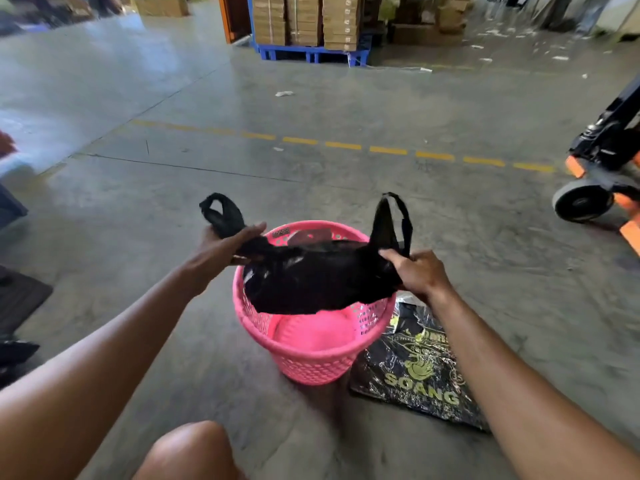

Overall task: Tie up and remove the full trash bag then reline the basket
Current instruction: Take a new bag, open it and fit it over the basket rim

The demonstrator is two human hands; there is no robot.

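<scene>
Relining is in hand: the left hand (227, 245) and right hand (417, 273) each grip the black bag (311, 278) above the basket (311, 358); next, spread its mouth over the rim below.

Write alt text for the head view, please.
Both hands hold an empty black bag stretched over a pink basket, left hand and right hand gripping near its handles. A printed black bag lies beside it.
</scene>
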